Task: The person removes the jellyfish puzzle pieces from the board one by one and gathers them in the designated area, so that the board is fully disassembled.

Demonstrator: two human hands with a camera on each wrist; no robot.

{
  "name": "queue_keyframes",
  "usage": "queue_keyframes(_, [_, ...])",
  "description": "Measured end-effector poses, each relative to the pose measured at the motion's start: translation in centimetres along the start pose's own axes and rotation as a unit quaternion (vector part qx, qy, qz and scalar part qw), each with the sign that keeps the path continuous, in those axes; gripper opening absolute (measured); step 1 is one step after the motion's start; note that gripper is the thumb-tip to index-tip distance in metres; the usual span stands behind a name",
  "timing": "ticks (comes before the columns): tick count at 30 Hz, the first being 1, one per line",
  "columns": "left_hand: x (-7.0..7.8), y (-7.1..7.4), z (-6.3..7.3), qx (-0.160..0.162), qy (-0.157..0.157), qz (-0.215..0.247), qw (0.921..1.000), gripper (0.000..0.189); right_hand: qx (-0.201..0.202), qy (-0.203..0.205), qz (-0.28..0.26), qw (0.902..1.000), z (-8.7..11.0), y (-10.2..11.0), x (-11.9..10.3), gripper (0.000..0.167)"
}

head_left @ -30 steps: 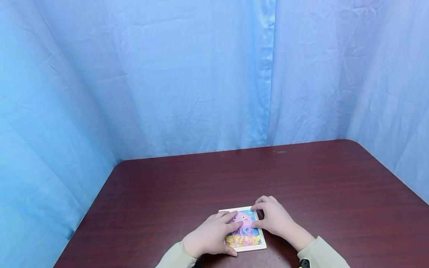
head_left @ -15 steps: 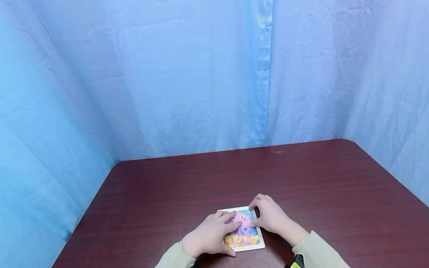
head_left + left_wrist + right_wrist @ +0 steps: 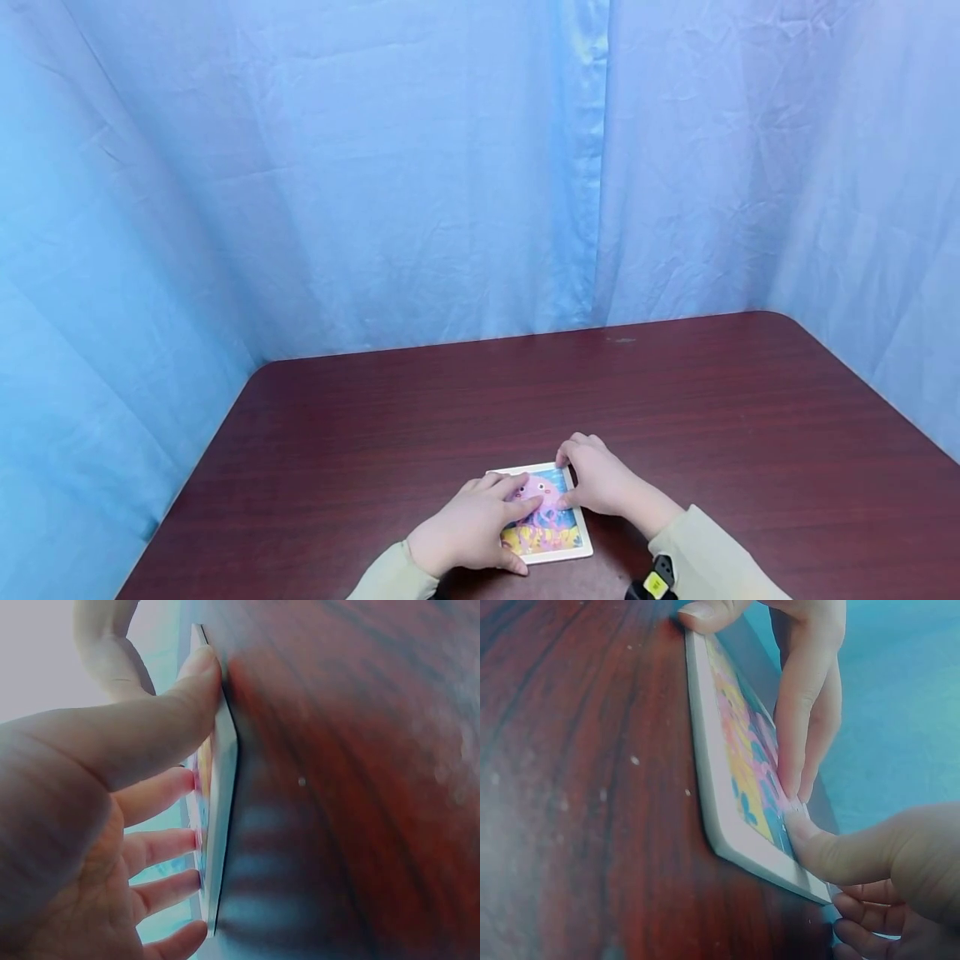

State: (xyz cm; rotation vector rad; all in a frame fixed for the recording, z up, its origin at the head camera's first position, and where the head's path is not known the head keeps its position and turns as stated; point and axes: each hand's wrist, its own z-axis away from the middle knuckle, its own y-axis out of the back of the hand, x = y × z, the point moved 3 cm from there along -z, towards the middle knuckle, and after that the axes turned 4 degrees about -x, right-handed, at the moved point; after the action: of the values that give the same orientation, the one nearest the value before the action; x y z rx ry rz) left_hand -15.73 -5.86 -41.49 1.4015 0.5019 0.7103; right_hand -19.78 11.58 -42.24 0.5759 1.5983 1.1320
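Note:
A small white-framed picture [image 3: 561, 540] lies flat near the table's front edge. It shows a pink, round-eyed sea creature over blue and yellow. My left hand [image 3: 468, 525] rests across its left side with fingers fairly straight. In the left wrist view, those fingertips touch the face of the picture [image 3: 219, 802], while the thumb lies at the near edge. My right hand [image 3: 603, 479] is at the far right corner, thumb on the face, fingers bent around the edge. In the right wrist view, the right thumb [image 3: 817, 844] presses near the frame's border [image 3: 714, 795]. The left palm covers the picture's left part.
The dark red wooden table [image 3: 360, 433] extends away beyond the hands. Blue curtains [image 3: 420, 183] hang along its back and both sides. A black and yellow device [image 3: 657, 581] is strapped at the right wrist.
My right hand's fingers have drawn in closer to the picture's far right corner, and the right forearm has shifted slightly left. The left hand stays on the picture. The head view has shifted slightly.

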Motion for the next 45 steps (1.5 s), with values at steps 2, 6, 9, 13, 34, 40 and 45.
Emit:
queue_keyframes(2, [0.0, 0.0, 0.0, 0.0, 0.001, -0.001, 1.0, 0.078, -0.004, 0.008, -0.004, 1.0, 0.0, 0.0, 0.1, 0.039])
queue_keyframes(6, [0.0, 0.0, -0.1, 0.0, 0.002, -0.002, 1.0, 0.078, -0.011, 0.029, -0.011, 0.9995, 0.0, 0.1, 0.4, 0.038])
queue_keyframes(9, [0.1, 0.0, 0.0, -0.001, 0.001, 0.0, 1.0, 0.078, -0.012, 0.046, -0.024, 0.9986, 0.0, 0.2, 0.6, 0.035])
queue_keyframes(13, [0.1, 0.1, 0.0, -0.007, 0.0, 0.01, 0.9999, 0.078, -0.007, 0.061, -0.043, 0.9972, 0.0, 0.1, 0.9, 0.034])
queue_keyframes(34, [0.3, 0.0, 0.2, -0.03, 0.003, 0.022, 0.9993, 0.076, -0.019, 0.099, -0.025, 0.9946, -0.2, 0.0, 1.4, 0.038])
queue_keyframes(40, [0.5, 0.1, 0.2, -0.026, 0.0, 0.01, 0.9996, 0.076, -0.01, 0.111, -0.02, 0.9936, -0.3, -0.3, 1.6, 0.034])
queue_keyframes(45, [0.6, 0.1, 0.2, -0.033, 0.003, -0.004, 0.9994, 0.077, -0.006, 0.124, -0.019, 0.9921, -0.3, -0.1, 1.5, 0.031])
